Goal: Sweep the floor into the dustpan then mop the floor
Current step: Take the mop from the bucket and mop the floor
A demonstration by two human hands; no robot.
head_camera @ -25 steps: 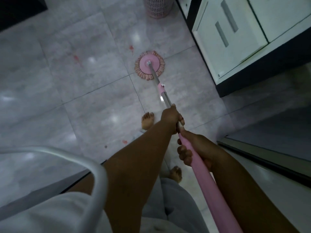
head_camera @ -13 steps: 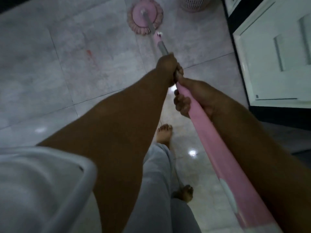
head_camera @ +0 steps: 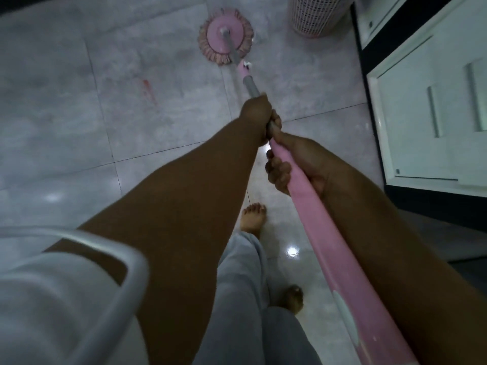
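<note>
A pink mop with a round fringed mop head (head_camera: 225,47) lies flat on the grey tiled floor (head_camera: 66,114) ahead of me. Its handle (head_camera: 324,238) runs back from a grey metal section to a thick pink section at the lower right. My left hand (head_camera: 259,114) grips the grey part of the handle. Just behind it, my right hand (head_camera: 292,164) grips the pink part with its fingers curled underneath. A reddish smear (head_camera: 147,89) marks the tile left of the mop.
A pink perforated basket (head_camera: 316,15) stands on the floor at the top, right of the mop head. A white cabinet with a dark base (head_camera: 432,101) fills the right side. My bare feet (head_camera: 253,217) stand below the hands. A white rail (head_camera: 110,248) crosses the lower left.
The mop head has been pushed forward past a red spot toward the basket. I have stepped closer to the cabinet. Both hands keep the same grip.
</note>
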